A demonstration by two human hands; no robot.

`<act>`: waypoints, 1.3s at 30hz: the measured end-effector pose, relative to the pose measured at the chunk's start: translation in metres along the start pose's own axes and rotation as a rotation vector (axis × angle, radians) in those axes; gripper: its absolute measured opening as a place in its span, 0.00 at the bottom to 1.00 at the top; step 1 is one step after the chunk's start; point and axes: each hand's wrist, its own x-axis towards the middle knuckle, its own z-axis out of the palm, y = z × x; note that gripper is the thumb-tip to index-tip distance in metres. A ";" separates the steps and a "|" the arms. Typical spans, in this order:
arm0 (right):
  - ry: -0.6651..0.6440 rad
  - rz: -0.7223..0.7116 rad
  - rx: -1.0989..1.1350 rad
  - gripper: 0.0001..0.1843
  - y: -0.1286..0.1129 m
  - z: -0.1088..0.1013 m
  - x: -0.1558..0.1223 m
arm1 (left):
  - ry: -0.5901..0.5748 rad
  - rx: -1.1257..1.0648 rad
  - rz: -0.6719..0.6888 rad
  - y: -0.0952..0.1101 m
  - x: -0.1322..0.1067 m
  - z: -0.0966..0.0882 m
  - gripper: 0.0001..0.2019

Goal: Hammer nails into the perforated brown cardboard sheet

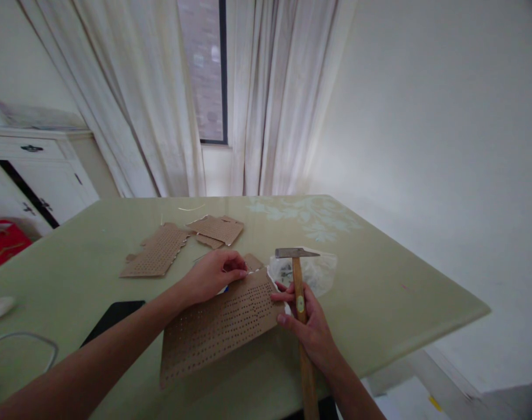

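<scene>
A brown cardboard sheet (217,329), punched with rows of small holes, is tilted up in front of me above the table. My left hand (217,274) is closed at its top edge, thumb and fingers pinched together; whether anything small is between the fingertips is hidden. At the sheet's right corner, my right hand (312,326) grips the cardboard between thumb and fingers. That same hand also holds a hammer (297,274) by its wooden handle, metal head upward. Whitish material shows along the sheet's right edge. Just behind the hammer lies a clear plastic bag (321,271) with small dark pieces inside.
More perforated cardboard pieces (158,251) lie farther back on the pale green table (380,291), some in an overlapping stack (220,229). A black flat object (112,318) is partly behind my left forearm. A white cable (30,335) curves at the left.
</scene>
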 end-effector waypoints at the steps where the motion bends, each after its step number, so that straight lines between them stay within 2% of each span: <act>1: 0.000 0.001 0.000 0.25 0.000 0.000 0.000 | 0.002 0.000 0.004 0.000 -0.001 0.000 0.11; 24: 0.035 0.019 0.013 0.26 -0.001 0.001 -0.002 | 0.014 0.067 0.038 0.003 -0.004 0.003 0.12; 30: 0.074 0.003 -0.070 0.25 -0.004 0.002 0.000 | 0.014 0.099 0.029 0.007 -0.006 0.002 0.11; 39: 0.099 -0.013 -0.100 0.25 -0.002 0.000 0.000 | 0.021 0.061 0.011 0.001 -0.007 0.004 0.11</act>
